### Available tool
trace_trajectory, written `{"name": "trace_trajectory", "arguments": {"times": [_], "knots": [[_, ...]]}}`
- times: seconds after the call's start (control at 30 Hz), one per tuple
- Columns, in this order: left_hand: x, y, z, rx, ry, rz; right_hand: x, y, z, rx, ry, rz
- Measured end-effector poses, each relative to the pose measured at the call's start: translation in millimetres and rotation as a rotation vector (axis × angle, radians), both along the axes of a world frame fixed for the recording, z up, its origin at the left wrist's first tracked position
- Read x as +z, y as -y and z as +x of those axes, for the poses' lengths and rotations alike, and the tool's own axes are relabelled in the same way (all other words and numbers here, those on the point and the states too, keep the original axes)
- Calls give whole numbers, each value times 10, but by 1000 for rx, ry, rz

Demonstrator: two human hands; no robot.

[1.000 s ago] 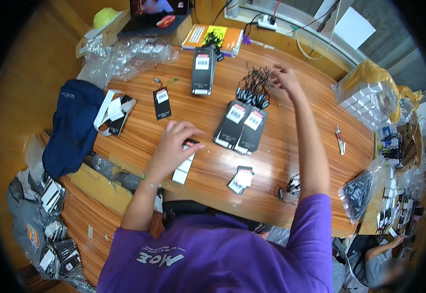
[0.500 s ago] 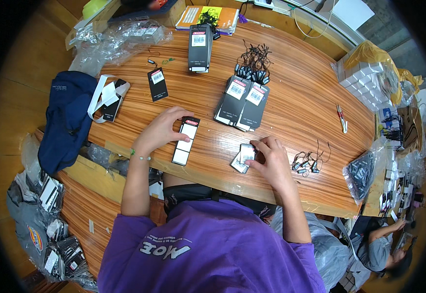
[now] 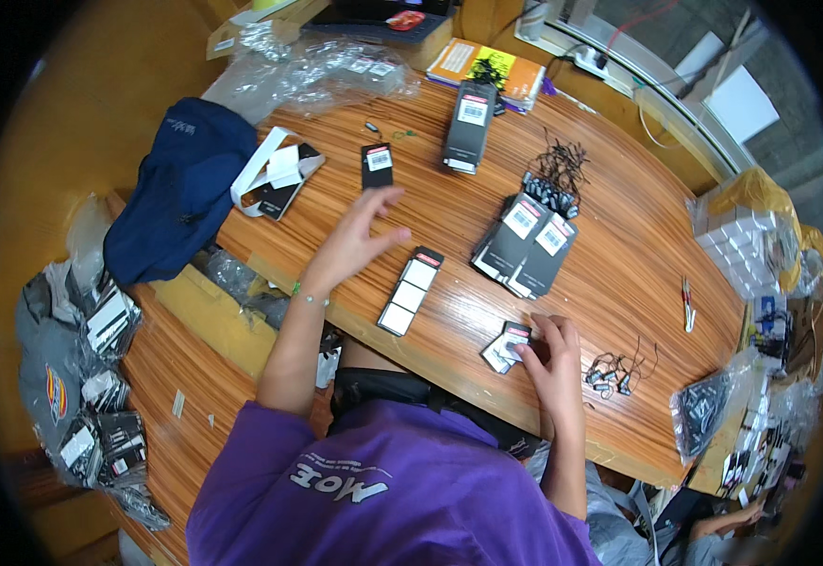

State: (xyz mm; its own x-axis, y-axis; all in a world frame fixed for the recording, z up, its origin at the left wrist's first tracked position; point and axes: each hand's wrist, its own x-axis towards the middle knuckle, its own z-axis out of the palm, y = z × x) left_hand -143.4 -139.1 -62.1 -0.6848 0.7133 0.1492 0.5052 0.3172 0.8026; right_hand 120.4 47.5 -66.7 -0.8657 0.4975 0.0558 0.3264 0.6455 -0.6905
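My left hand is open above the table, its fingertips beside a single dark hang tag with a white label. To its lower right lies a stack of long black tags with a red top and white panels. My right hand has thumb and forefinger apart, the thumb touching a few small label cards at the front of the table. Beyond that hand sit two adjoining piles of dark hang tags with black strings. Loose black strings lie to its right.
Another hang tag pile stands farther back, by orange notebooks. Navy cloth and clear plastic wrap lie on the left. Red-handled snips, a bag of white boxes and a bagged dark bundle are at the right.
My left hand has let go of the long black tags and moved away toward the single hang tag. My right fingers have loosened on the small cards. The whole view has shifted and turned.
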Motion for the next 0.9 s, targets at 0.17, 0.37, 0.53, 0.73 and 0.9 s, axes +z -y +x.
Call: {"name": "trace_trajectory", "arguments": {"times": [0.17,0.37,0.53,0.73,0.9], "knots": [[112,375,-399,421,-417,-22,78,3,38,-48,-40,-26],[-133,816,-827,536,-555,-462,99,-17,25,-25,-54,-80],[-106,786,-1314,447,-191,-549,246,62,-63,16,-50,-141],[-333,823,-1589,383,-249,-612,205,82,-19,51,-65,-137],[-160,851,-1574,312,-65,-560,332,146,-97,129,-89,-80]]}}
